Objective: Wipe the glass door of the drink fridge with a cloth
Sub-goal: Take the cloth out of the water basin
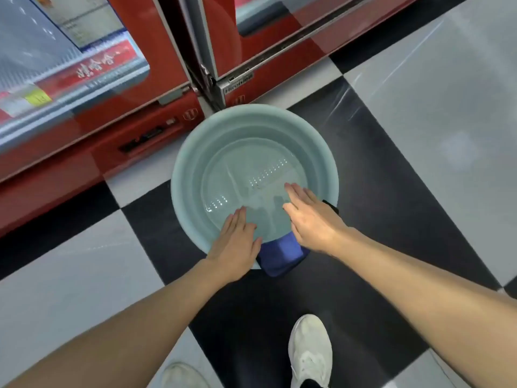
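Observation:
A pale green basin [195,152] holding water stands on the floor in front of the red drink fridge. A blue cloth [282,254] hangs over the basin's near rim, between my two hands. My left hand [236,243] hovers flat over the near rim with fingers straight, just left of the cloth. My right hand [312,219] is spread above the water, fingers straight, just right of the cloth. Neither hand holds anything. The fridge's glass door [279,21] stands swung open at the upper right, with a red frame.
The fridge body [117,127] fills the upper left, its shelves showing labels. The floor is black-and-white checkered tile [419,135]. My white shoes [309,351] stand just behind the basin.

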`<move>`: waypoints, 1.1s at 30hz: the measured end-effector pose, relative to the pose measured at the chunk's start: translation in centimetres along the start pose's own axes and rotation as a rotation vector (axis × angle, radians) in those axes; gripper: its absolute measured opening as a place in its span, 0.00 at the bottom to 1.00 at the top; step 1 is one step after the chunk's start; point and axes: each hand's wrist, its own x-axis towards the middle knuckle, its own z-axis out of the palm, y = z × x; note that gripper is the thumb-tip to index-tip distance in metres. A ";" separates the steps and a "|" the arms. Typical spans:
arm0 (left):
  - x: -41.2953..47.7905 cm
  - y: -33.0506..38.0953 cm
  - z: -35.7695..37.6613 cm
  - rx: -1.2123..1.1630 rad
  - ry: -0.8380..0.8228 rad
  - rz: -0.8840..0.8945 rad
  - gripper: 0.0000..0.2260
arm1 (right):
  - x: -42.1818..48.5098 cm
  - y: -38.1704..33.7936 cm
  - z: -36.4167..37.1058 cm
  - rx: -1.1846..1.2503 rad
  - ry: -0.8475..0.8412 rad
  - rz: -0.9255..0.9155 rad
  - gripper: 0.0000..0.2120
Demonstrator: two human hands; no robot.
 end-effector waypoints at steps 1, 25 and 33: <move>0.5 0.0 0.6 0.010 -0.054 -0.040 0.22 | 0.1 0.5 0.5 -0.027 -0.087 0.061 0.15; -3.6 -0.4 -9.8 -1.188 0.008 -0.422 0.14 | -2.3 2.8 -11.8 0.798 -0.115 0.451 0.07; -9.6 0.4 -20.5 -1.101 0.288 -0.353 0.08 | -3.4 0.0 -23.2 0.770 0.055 0.402 0.09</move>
